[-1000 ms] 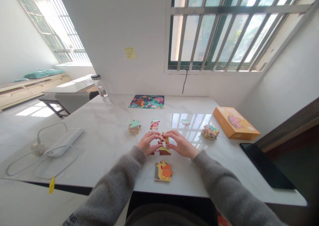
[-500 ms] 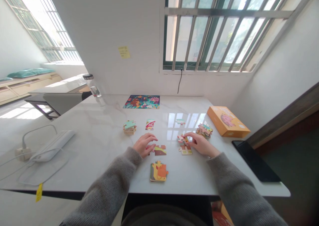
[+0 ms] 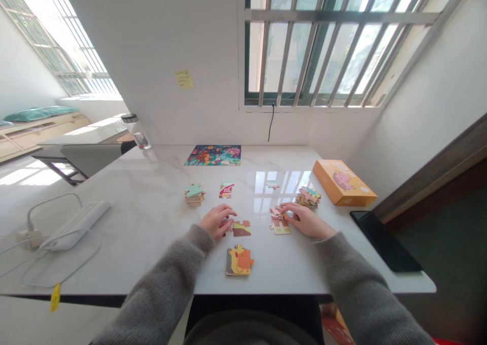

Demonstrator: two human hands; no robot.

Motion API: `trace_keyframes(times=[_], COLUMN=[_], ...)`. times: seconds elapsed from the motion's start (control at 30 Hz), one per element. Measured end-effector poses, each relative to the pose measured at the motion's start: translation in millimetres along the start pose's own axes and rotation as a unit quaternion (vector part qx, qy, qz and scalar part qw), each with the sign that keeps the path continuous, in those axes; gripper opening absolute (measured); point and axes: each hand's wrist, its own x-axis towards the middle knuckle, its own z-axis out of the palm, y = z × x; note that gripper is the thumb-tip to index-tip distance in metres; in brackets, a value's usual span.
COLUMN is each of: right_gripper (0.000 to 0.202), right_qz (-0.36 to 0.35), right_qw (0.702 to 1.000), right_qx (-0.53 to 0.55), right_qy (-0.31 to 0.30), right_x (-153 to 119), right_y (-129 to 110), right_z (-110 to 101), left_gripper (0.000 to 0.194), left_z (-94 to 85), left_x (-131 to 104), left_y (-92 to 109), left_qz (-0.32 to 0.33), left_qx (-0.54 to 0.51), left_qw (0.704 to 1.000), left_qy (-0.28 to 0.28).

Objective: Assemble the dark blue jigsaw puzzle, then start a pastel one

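Observation:
My right hand [image 3: 306,220] has its thumb and fingertips closed on a white and pink puzzle piece [image 3: 275,213]. That piece lies against the upper edge of a brown and cream puzzle piece [image 3: 281,227]; whether they interlock I cannot tell. My left hand [image 3: 217,222] rests on the table, fingers loosely bent and apart, its thumb over a pinkish piece that is mostly hidden. Just right of that thumb lies a brown and green puzzle piece [image 3: 242,229]. Closer to me sits a small stack of yellow and orange pieces [image 3: 239,261].
Farther back are a piece stack [image 3: 194,195], a red barn piece [image 3: 226,189], a pale green piece [image 3: 272,184] and another stack [image 3: 308,197]. Around them are a colourful picture sheet [image 3: 213,155], an orange box [image 3: 344,182], a black tablet [image 3: 384,241], a power strip [image 3: 76,226] and a bottle [image 3: 139,134].
The white and pink piece in my right hand has come down against the brown and cream piece. My left hand stays nearly in place. The whole view has shifted slightly.

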Motion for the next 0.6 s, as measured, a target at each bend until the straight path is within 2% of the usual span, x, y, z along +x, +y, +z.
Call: trace_keyframes(times=[0.17, 0.3, 0.43, 0.6], right_gripper=[0.028, 0.028, 0.030, 0.031], right_qz=[-0.015, -0.040, -0.019, -0.013], right_qw=[0.999, 0.994, 0.989, 0.986], right_qx=[-0.011, -0.065, -0.115, -0.136], right_qy=[0.050, 0.079, 0.087, 0.095], right_x=[-8, -22, -38, -52], right_y=[-2, -5, -10, -15], right_z=[5, 12, 22, 29], left_gripper=[0.020, 0.022, 0.024, 0.030], left_z=[-0.9, -3.4, -3.7, 3.8], left_x=[1, 7, 21, 54], left_y=[-1, 0, 6, 25], left_qz=[-0.002, 0.000, 0.039, 0.081], left_qx=[-0.001, -0.017, -0.017, 0.017], left_qw=[1.000, 1.000, 0.997, 0.986], left_qy=[-0.005, -0.021, -0.072, -0.148])
